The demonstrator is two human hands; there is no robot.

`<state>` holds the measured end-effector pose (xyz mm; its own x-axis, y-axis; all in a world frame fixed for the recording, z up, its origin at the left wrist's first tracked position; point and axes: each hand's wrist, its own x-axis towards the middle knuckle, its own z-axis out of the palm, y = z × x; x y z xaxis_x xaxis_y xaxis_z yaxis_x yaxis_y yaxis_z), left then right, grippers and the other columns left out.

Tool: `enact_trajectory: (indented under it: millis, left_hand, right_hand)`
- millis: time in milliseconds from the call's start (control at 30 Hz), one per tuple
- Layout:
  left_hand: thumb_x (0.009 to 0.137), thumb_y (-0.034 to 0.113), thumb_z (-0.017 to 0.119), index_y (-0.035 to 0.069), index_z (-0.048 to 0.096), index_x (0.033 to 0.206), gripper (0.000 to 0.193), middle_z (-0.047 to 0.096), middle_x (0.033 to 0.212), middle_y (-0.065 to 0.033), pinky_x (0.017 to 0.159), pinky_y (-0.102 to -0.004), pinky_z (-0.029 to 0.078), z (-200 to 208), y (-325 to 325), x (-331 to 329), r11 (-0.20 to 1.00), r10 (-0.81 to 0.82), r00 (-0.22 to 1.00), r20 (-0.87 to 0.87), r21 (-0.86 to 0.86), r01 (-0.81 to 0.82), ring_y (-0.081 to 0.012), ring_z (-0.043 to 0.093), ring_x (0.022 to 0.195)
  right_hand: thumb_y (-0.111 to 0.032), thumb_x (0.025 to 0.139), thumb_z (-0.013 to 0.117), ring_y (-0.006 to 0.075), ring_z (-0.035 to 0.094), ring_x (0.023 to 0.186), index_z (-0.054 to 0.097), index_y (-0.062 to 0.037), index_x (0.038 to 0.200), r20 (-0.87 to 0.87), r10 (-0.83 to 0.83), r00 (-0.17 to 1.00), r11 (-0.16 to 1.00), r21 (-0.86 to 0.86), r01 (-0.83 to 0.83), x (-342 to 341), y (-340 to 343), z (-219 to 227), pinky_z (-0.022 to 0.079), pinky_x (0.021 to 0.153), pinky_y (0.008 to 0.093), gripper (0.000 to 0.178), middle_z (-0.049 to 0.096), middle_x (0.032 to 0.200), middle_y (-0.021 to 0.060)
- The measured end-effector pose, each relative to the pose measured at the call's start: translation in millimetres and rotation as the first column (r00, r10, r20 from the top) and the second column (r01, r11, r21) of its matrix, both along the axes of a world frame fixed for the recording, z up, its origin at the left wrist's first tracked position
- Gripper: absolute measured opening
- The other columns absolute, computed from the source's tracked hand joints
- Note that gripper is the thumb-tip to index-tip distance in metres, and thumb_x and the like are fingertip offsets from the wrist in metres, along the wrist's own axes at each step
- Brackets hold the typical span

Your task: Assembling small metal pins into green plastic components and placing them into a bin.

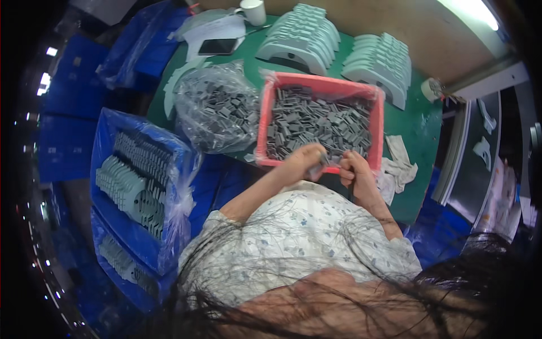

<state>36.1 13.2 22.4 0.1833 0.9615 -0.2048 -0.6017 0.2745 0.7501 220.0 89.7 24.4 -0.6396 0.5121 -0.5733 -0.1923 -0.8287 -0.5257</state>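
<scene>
A pink-red bin (377, 121) full of small grey rectangular pieces (319, 121) stands on the green table in front of me. At its near edge my left hand (305, 159) is closed around a small grey piece (322, 160), which shows at the fingertips. Just to the right, my right hand (358, 171) is curled with its fingers pressed together, near the bin's near right corner. Whatever the right hand may hold is hidden by its fingers. The two hands are close together but apart.
Left of the bin lies a clear plastic bag (217, 113) of similar grey pieces. Behind stand two rows of pale green curved parts (299, 37) (379, 62). A phone (218, 46), a white mug (253, 11), a cloth (398, 164) and a lined blue crate (104, 147) surround the workspace.
</scene>
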Motion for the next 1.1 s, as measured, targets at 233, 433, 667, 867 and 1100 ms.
enact_trajectory:
  millis: [233, 433, 667, 867, 1100]
  left_hand:
    - [0.086, 0.024, 0.047, 0.011, 0.054, 0.092, 0.016, 0.053, 0.075, 0.0017, 0.043, -0.0191, 0.037, -17.6, -5.6, -174.7, 0.775, 0.543, 0.731, -0.413, -0.089, -0.626, -0.0041, 0.045, 0.055]
    - [0.072, 0.030, 0.054, 0.004, 0.052, 0.108, 0.045, 0.046, 0.113, -0.0219, 0.090, -0.0415, 0.033, -7.6, 22.4, -248.5, 0.902, 0.137, -0.376, -0.916, 0.272, -0.336, -0.0359, 0.043, 0.105]
    - [0.072, 0.026, 0.058, 0.005, 0.052, 0.108, 0.043, 0.041, 0.119, -0.0200, 0.091, -0.0462, 0.030, -4.4, 32.0, -214.7, 0.981, 0.178, -0.556, -0.812, 0.188, 0.040, -0.0355, 0.035, 0.113]
    - [0.071, 0.016, 0.058, -0.001, 0.051, 0.105, 0.038, 0.046, 0.113, -0.0215, 0.090, -0.0400, 0.032, 36.1, 70.4, -138.3, 0.902, 0.418, -0.311, -0.854, 0.350, 0.253, -0.0363, 0.042, 0.106]
    - [0.065, 0.006, 0.059, 0.001, 0.052, 0.103, 0.039, 0.045, 0.113, -0.0179, 0.091, -0.0382, 0.033, 41.0, 115.0, 41.7, 0.791, 0.437, 0.078, -0.896, 0.425, 0.440, -0.0327, 0.041, 0.108]
  right_hand:
    - [-0.035, 0.087, 0.044, 0.0069, 0.037, 0.049, 0.048, -0.0151, 0.090, -0.016, -0.255, 0.967, 0.921, -0.309, 0.238, 19.5, -15.5, -25.0, 0.031, 0.042, 0.0210, 0.020, 0.043, 0.067, -0.0033]
    - [-0.043, 0.087, 0.038, 0.0084, 0.037, 0.047, 0.047, -0.0160, 0.100, 0.073, -0.338, 0.938, 0.937, -0.062, 0.343, 39.3, -21.1, -12.3, 0.028, 0.040, 0.0218, 0.031, 0.044, 0.065, -0.0013]
    - [-0.025, 0.085, 0.038, 0.0108, 0.045, 0.043, 0.010, -0.0133, 0.134, 0.577, -0.454, 0.679, 0.888, 0.356, 0.291, 137.0, 13.3, -48.0, 0.034, 0.035, 0.0244, 0.058, 0.054, 0.068, 0.0082]
    - [-0.010, 0.073, 0.040, 0.0142, 0.050, 0.043, 0.031, -0.0065, 0.127, 0.823, -0.391, 0.412, 0.895, 0.444, -0.037, 170.8, 29.2, -106.5, 0.039, 0.038, 0.0272, 0.055, 0.054, 0.058, 0.0075]
    - [-0.013, 0.073, 0.044, 0.0136, 0.052, 0.047, 0.040, -0.0046, 0.122, 0.789, 0.094, 0.607, 0.776, 0.324, -0.541, 249.3, 56.6, -69.7, 0.041, 0.041, 0.0270, 0.049, 0.058, 0.065, 0.0079]
